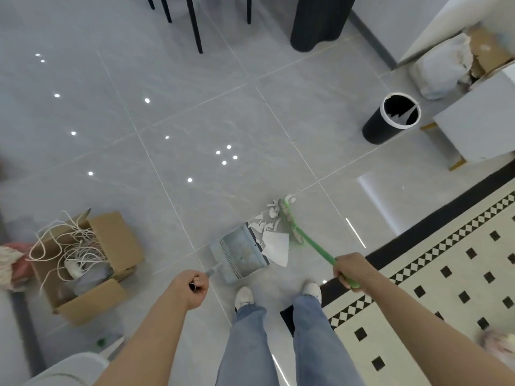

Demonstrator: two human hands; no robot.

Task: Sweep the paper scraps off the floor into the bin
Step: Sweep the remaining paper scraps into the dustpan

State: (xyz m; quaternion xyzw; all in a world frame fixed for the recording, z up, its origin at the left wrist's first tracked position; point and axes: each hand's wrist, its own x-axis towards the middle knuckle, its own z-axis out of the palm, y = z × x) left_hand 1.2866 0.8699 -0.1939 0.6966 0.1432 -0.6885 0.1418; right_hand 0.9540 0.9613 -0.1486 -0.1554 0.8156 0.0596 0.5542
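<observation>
Your left hand (194, 286) grips the dustpan (240, 253) handle, your right hand (351, 268) is wrapped round the green broom (292, 222). Paper scraps (271, 231) sit between broom and dustpan lip; the black bin (390, 119) stands well apart.

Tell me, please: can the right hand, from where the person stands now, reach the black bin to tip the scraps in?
Probably not. The right hand grips the green broom near the feet, while the black bin stands far off across the tiles. Open floor lies between, so walking closer looks unobstructed.
</observation>
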